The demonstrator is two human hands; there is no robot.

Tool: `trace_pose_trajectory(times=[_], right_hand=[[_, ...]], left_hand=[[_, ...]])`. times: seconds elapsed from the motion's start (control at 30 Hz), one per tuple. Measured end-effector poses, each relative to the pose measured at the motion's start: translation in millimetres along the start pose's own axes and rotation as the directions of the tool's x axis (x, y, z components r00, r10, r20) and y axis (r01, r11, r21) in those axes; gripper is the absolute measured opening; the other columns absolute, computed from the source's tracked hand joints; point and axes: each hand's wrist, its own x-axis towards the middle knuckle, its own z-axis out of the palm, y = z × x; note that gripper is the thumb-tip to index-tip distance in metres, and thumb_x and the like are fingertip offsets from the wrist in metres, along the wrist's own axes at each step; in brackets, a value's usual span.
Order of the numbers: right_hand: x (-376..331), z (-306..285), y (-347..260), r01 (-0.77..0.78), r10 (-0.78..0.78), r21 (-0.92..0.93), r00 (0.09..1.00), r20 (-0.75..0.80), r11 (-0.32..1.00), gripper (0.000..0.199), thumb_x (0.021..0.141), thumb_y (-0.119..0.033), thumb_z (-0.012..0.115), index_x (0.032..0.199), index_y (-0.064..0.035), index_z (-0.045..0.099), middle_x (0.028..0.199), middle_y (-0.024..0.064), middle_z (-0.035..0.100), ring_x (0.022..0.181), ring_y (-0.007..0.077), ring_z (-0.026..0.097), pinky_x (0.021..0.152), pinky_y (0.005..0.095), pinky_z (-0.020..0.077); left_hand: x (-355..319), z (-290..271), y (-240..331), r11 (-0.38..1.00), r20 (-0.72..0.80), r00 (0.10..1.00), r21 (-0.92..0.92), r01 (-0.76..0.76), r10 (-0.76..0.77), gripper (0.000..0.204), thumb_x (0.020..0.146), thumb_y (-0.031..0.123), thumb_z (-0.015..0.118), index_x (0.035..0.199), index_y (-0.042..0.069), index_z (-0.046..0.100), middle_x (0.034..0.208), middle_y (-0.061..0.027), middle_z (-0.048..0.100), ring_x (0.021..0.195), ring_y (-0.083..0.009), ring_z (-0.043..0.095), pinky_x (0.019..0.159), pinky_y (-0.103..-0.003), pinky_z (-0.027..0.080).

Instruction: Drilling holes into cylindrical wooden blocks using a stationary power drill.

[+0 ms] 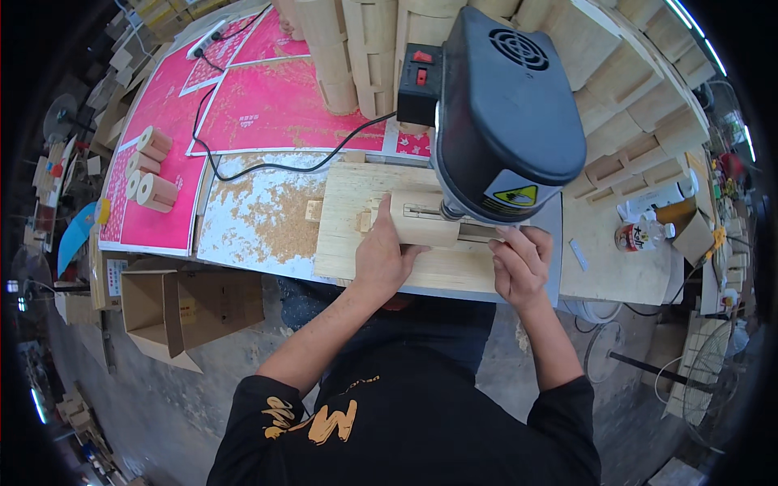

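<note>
A pale wooden cylinder (pixel 425 232) with a narrow slot along its top lies on a wooden base board (pixel 344 243). My left hand (pixel 382 257) grips its left end, thumb along the near side. Over the slot stands a drill-press-like machine (pixel 510 121) with a black housing; its chuck (pixel 450 212) is down at the cylinder, and the tip is hidden. My right hand (pixel 523 263) is closed in a pinch beside a groove at the cylinder's right, under the housing. What its fingers hold is too small to make out.
Sawdust (pixel 279 219) covers the white sheet at left. Several short wooden cylinders (pixel 156 193) stand on the pink covering, crossed by a black cable (pixel 267 168). Tall wooden pieces (pixel 332 65) rise behind. A bottle (pixel 644 233) is at right; a cardboard box (pixel 190 308) sits below left.
</note>
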Motion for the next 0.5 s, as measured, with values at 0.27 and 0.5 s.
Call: trace_pose_trajectory(times=[0.27,0.5], right_hand=[[149,-43,-21,-0.523,0.598,0.512,0.801,0.024,0.681,0.021,0.105,-0.012,0.048,0.101,0.0026,0.063,0.081,0.0059,0.058,0.071,0.0134,0.050,0.064,0.0262,0.0415],[48,-24,-13,-0.032,0.074,0.305,0.989,-0.127,0.952,0.007,0.091,-0.009,0.063,0.090,-0.0022,0.061,0.090,0.0108,0.066,0.070,0.0249,0.055,0.069,0.0360,0.0477]], left_hand=[[0,15,14,0.997,0.021,0.998,0.046,0.063,-0.064,0.106,0.076,0.018,0.084,0.150,-0.013,0.015,0.116,-0.0316,0.061,0.101,-0.0467,0.065,0.083,-0.048,0.053],[5,35,15,0.994,-0.068,0.992,-0.037,-0.107,0.105,0.105,0.078,0.019,0.084,0.151,-0.011,0.015,0.118,-0.0311,0.062,0.103,-0.0466,0.065,0.084,-0.048,0.054]])
